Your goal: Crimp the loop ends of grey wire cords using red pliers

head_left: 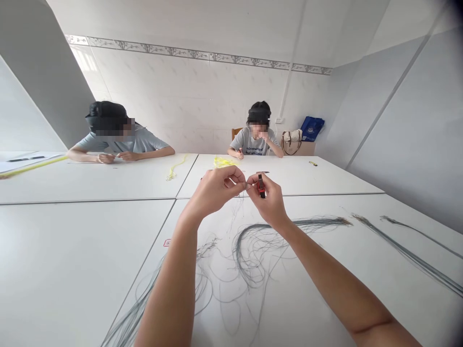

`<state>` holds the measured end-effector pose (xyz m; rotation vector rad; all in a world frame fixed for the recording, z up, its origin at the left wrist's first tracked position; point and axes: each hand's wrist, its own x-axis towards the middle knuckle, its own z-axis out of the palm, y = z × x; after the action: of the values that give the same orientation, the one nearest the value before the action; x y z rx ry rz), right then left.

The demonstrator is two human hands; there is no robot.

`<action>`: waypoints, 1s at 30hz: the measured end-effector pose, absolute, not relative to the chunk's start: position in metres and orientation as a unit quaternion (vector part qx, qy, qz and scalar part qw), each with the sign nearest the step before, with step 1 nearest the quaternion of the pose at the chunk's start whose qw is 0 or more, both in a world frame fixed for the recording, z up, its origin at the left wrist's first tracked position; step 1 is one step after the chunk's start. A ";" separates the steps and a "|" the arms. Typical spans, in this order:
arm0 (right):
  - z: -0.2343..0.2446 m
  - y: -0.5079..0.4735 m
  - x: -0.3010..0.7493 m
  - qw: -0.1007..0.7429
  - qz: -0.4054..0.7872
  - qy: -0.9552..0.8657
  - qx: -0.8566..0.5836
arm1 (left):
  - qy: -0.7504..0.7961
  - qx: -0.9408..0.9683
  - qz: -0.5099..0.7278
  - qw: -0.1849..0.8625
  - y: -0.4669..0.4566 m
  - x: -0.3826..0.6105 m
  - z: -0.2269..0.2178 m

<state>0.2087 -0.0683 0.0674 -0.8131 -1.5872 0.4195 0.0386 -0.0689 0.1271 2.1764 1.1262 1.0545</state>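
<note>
Head view: blue bag point(312, 128) beside handbag point(292, 140)

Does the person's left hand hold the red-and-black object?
No, the red-and-black object is held in the right hand, beside the left hand.

Slender bare forearms point(170, 299) and hands point(215, 190) (a crease point(372, 326) at the right elbow point(378, 335)).

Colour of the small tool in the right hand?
Red and black; the small tool in the right hand shows best in the head view.
</note>
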 end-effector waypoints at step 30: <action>0.064 -0.049 0.228 0.647 0.168 -0.686 -0.287 | 0.470 0.762 0.370 0.248 -0.065 0.059 0.120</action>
<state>0.2281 -0.0487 0.0638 -0.6536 -1.5610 0.3814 0.0593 -0.0651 0.1198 2.0782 1.2801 1.0093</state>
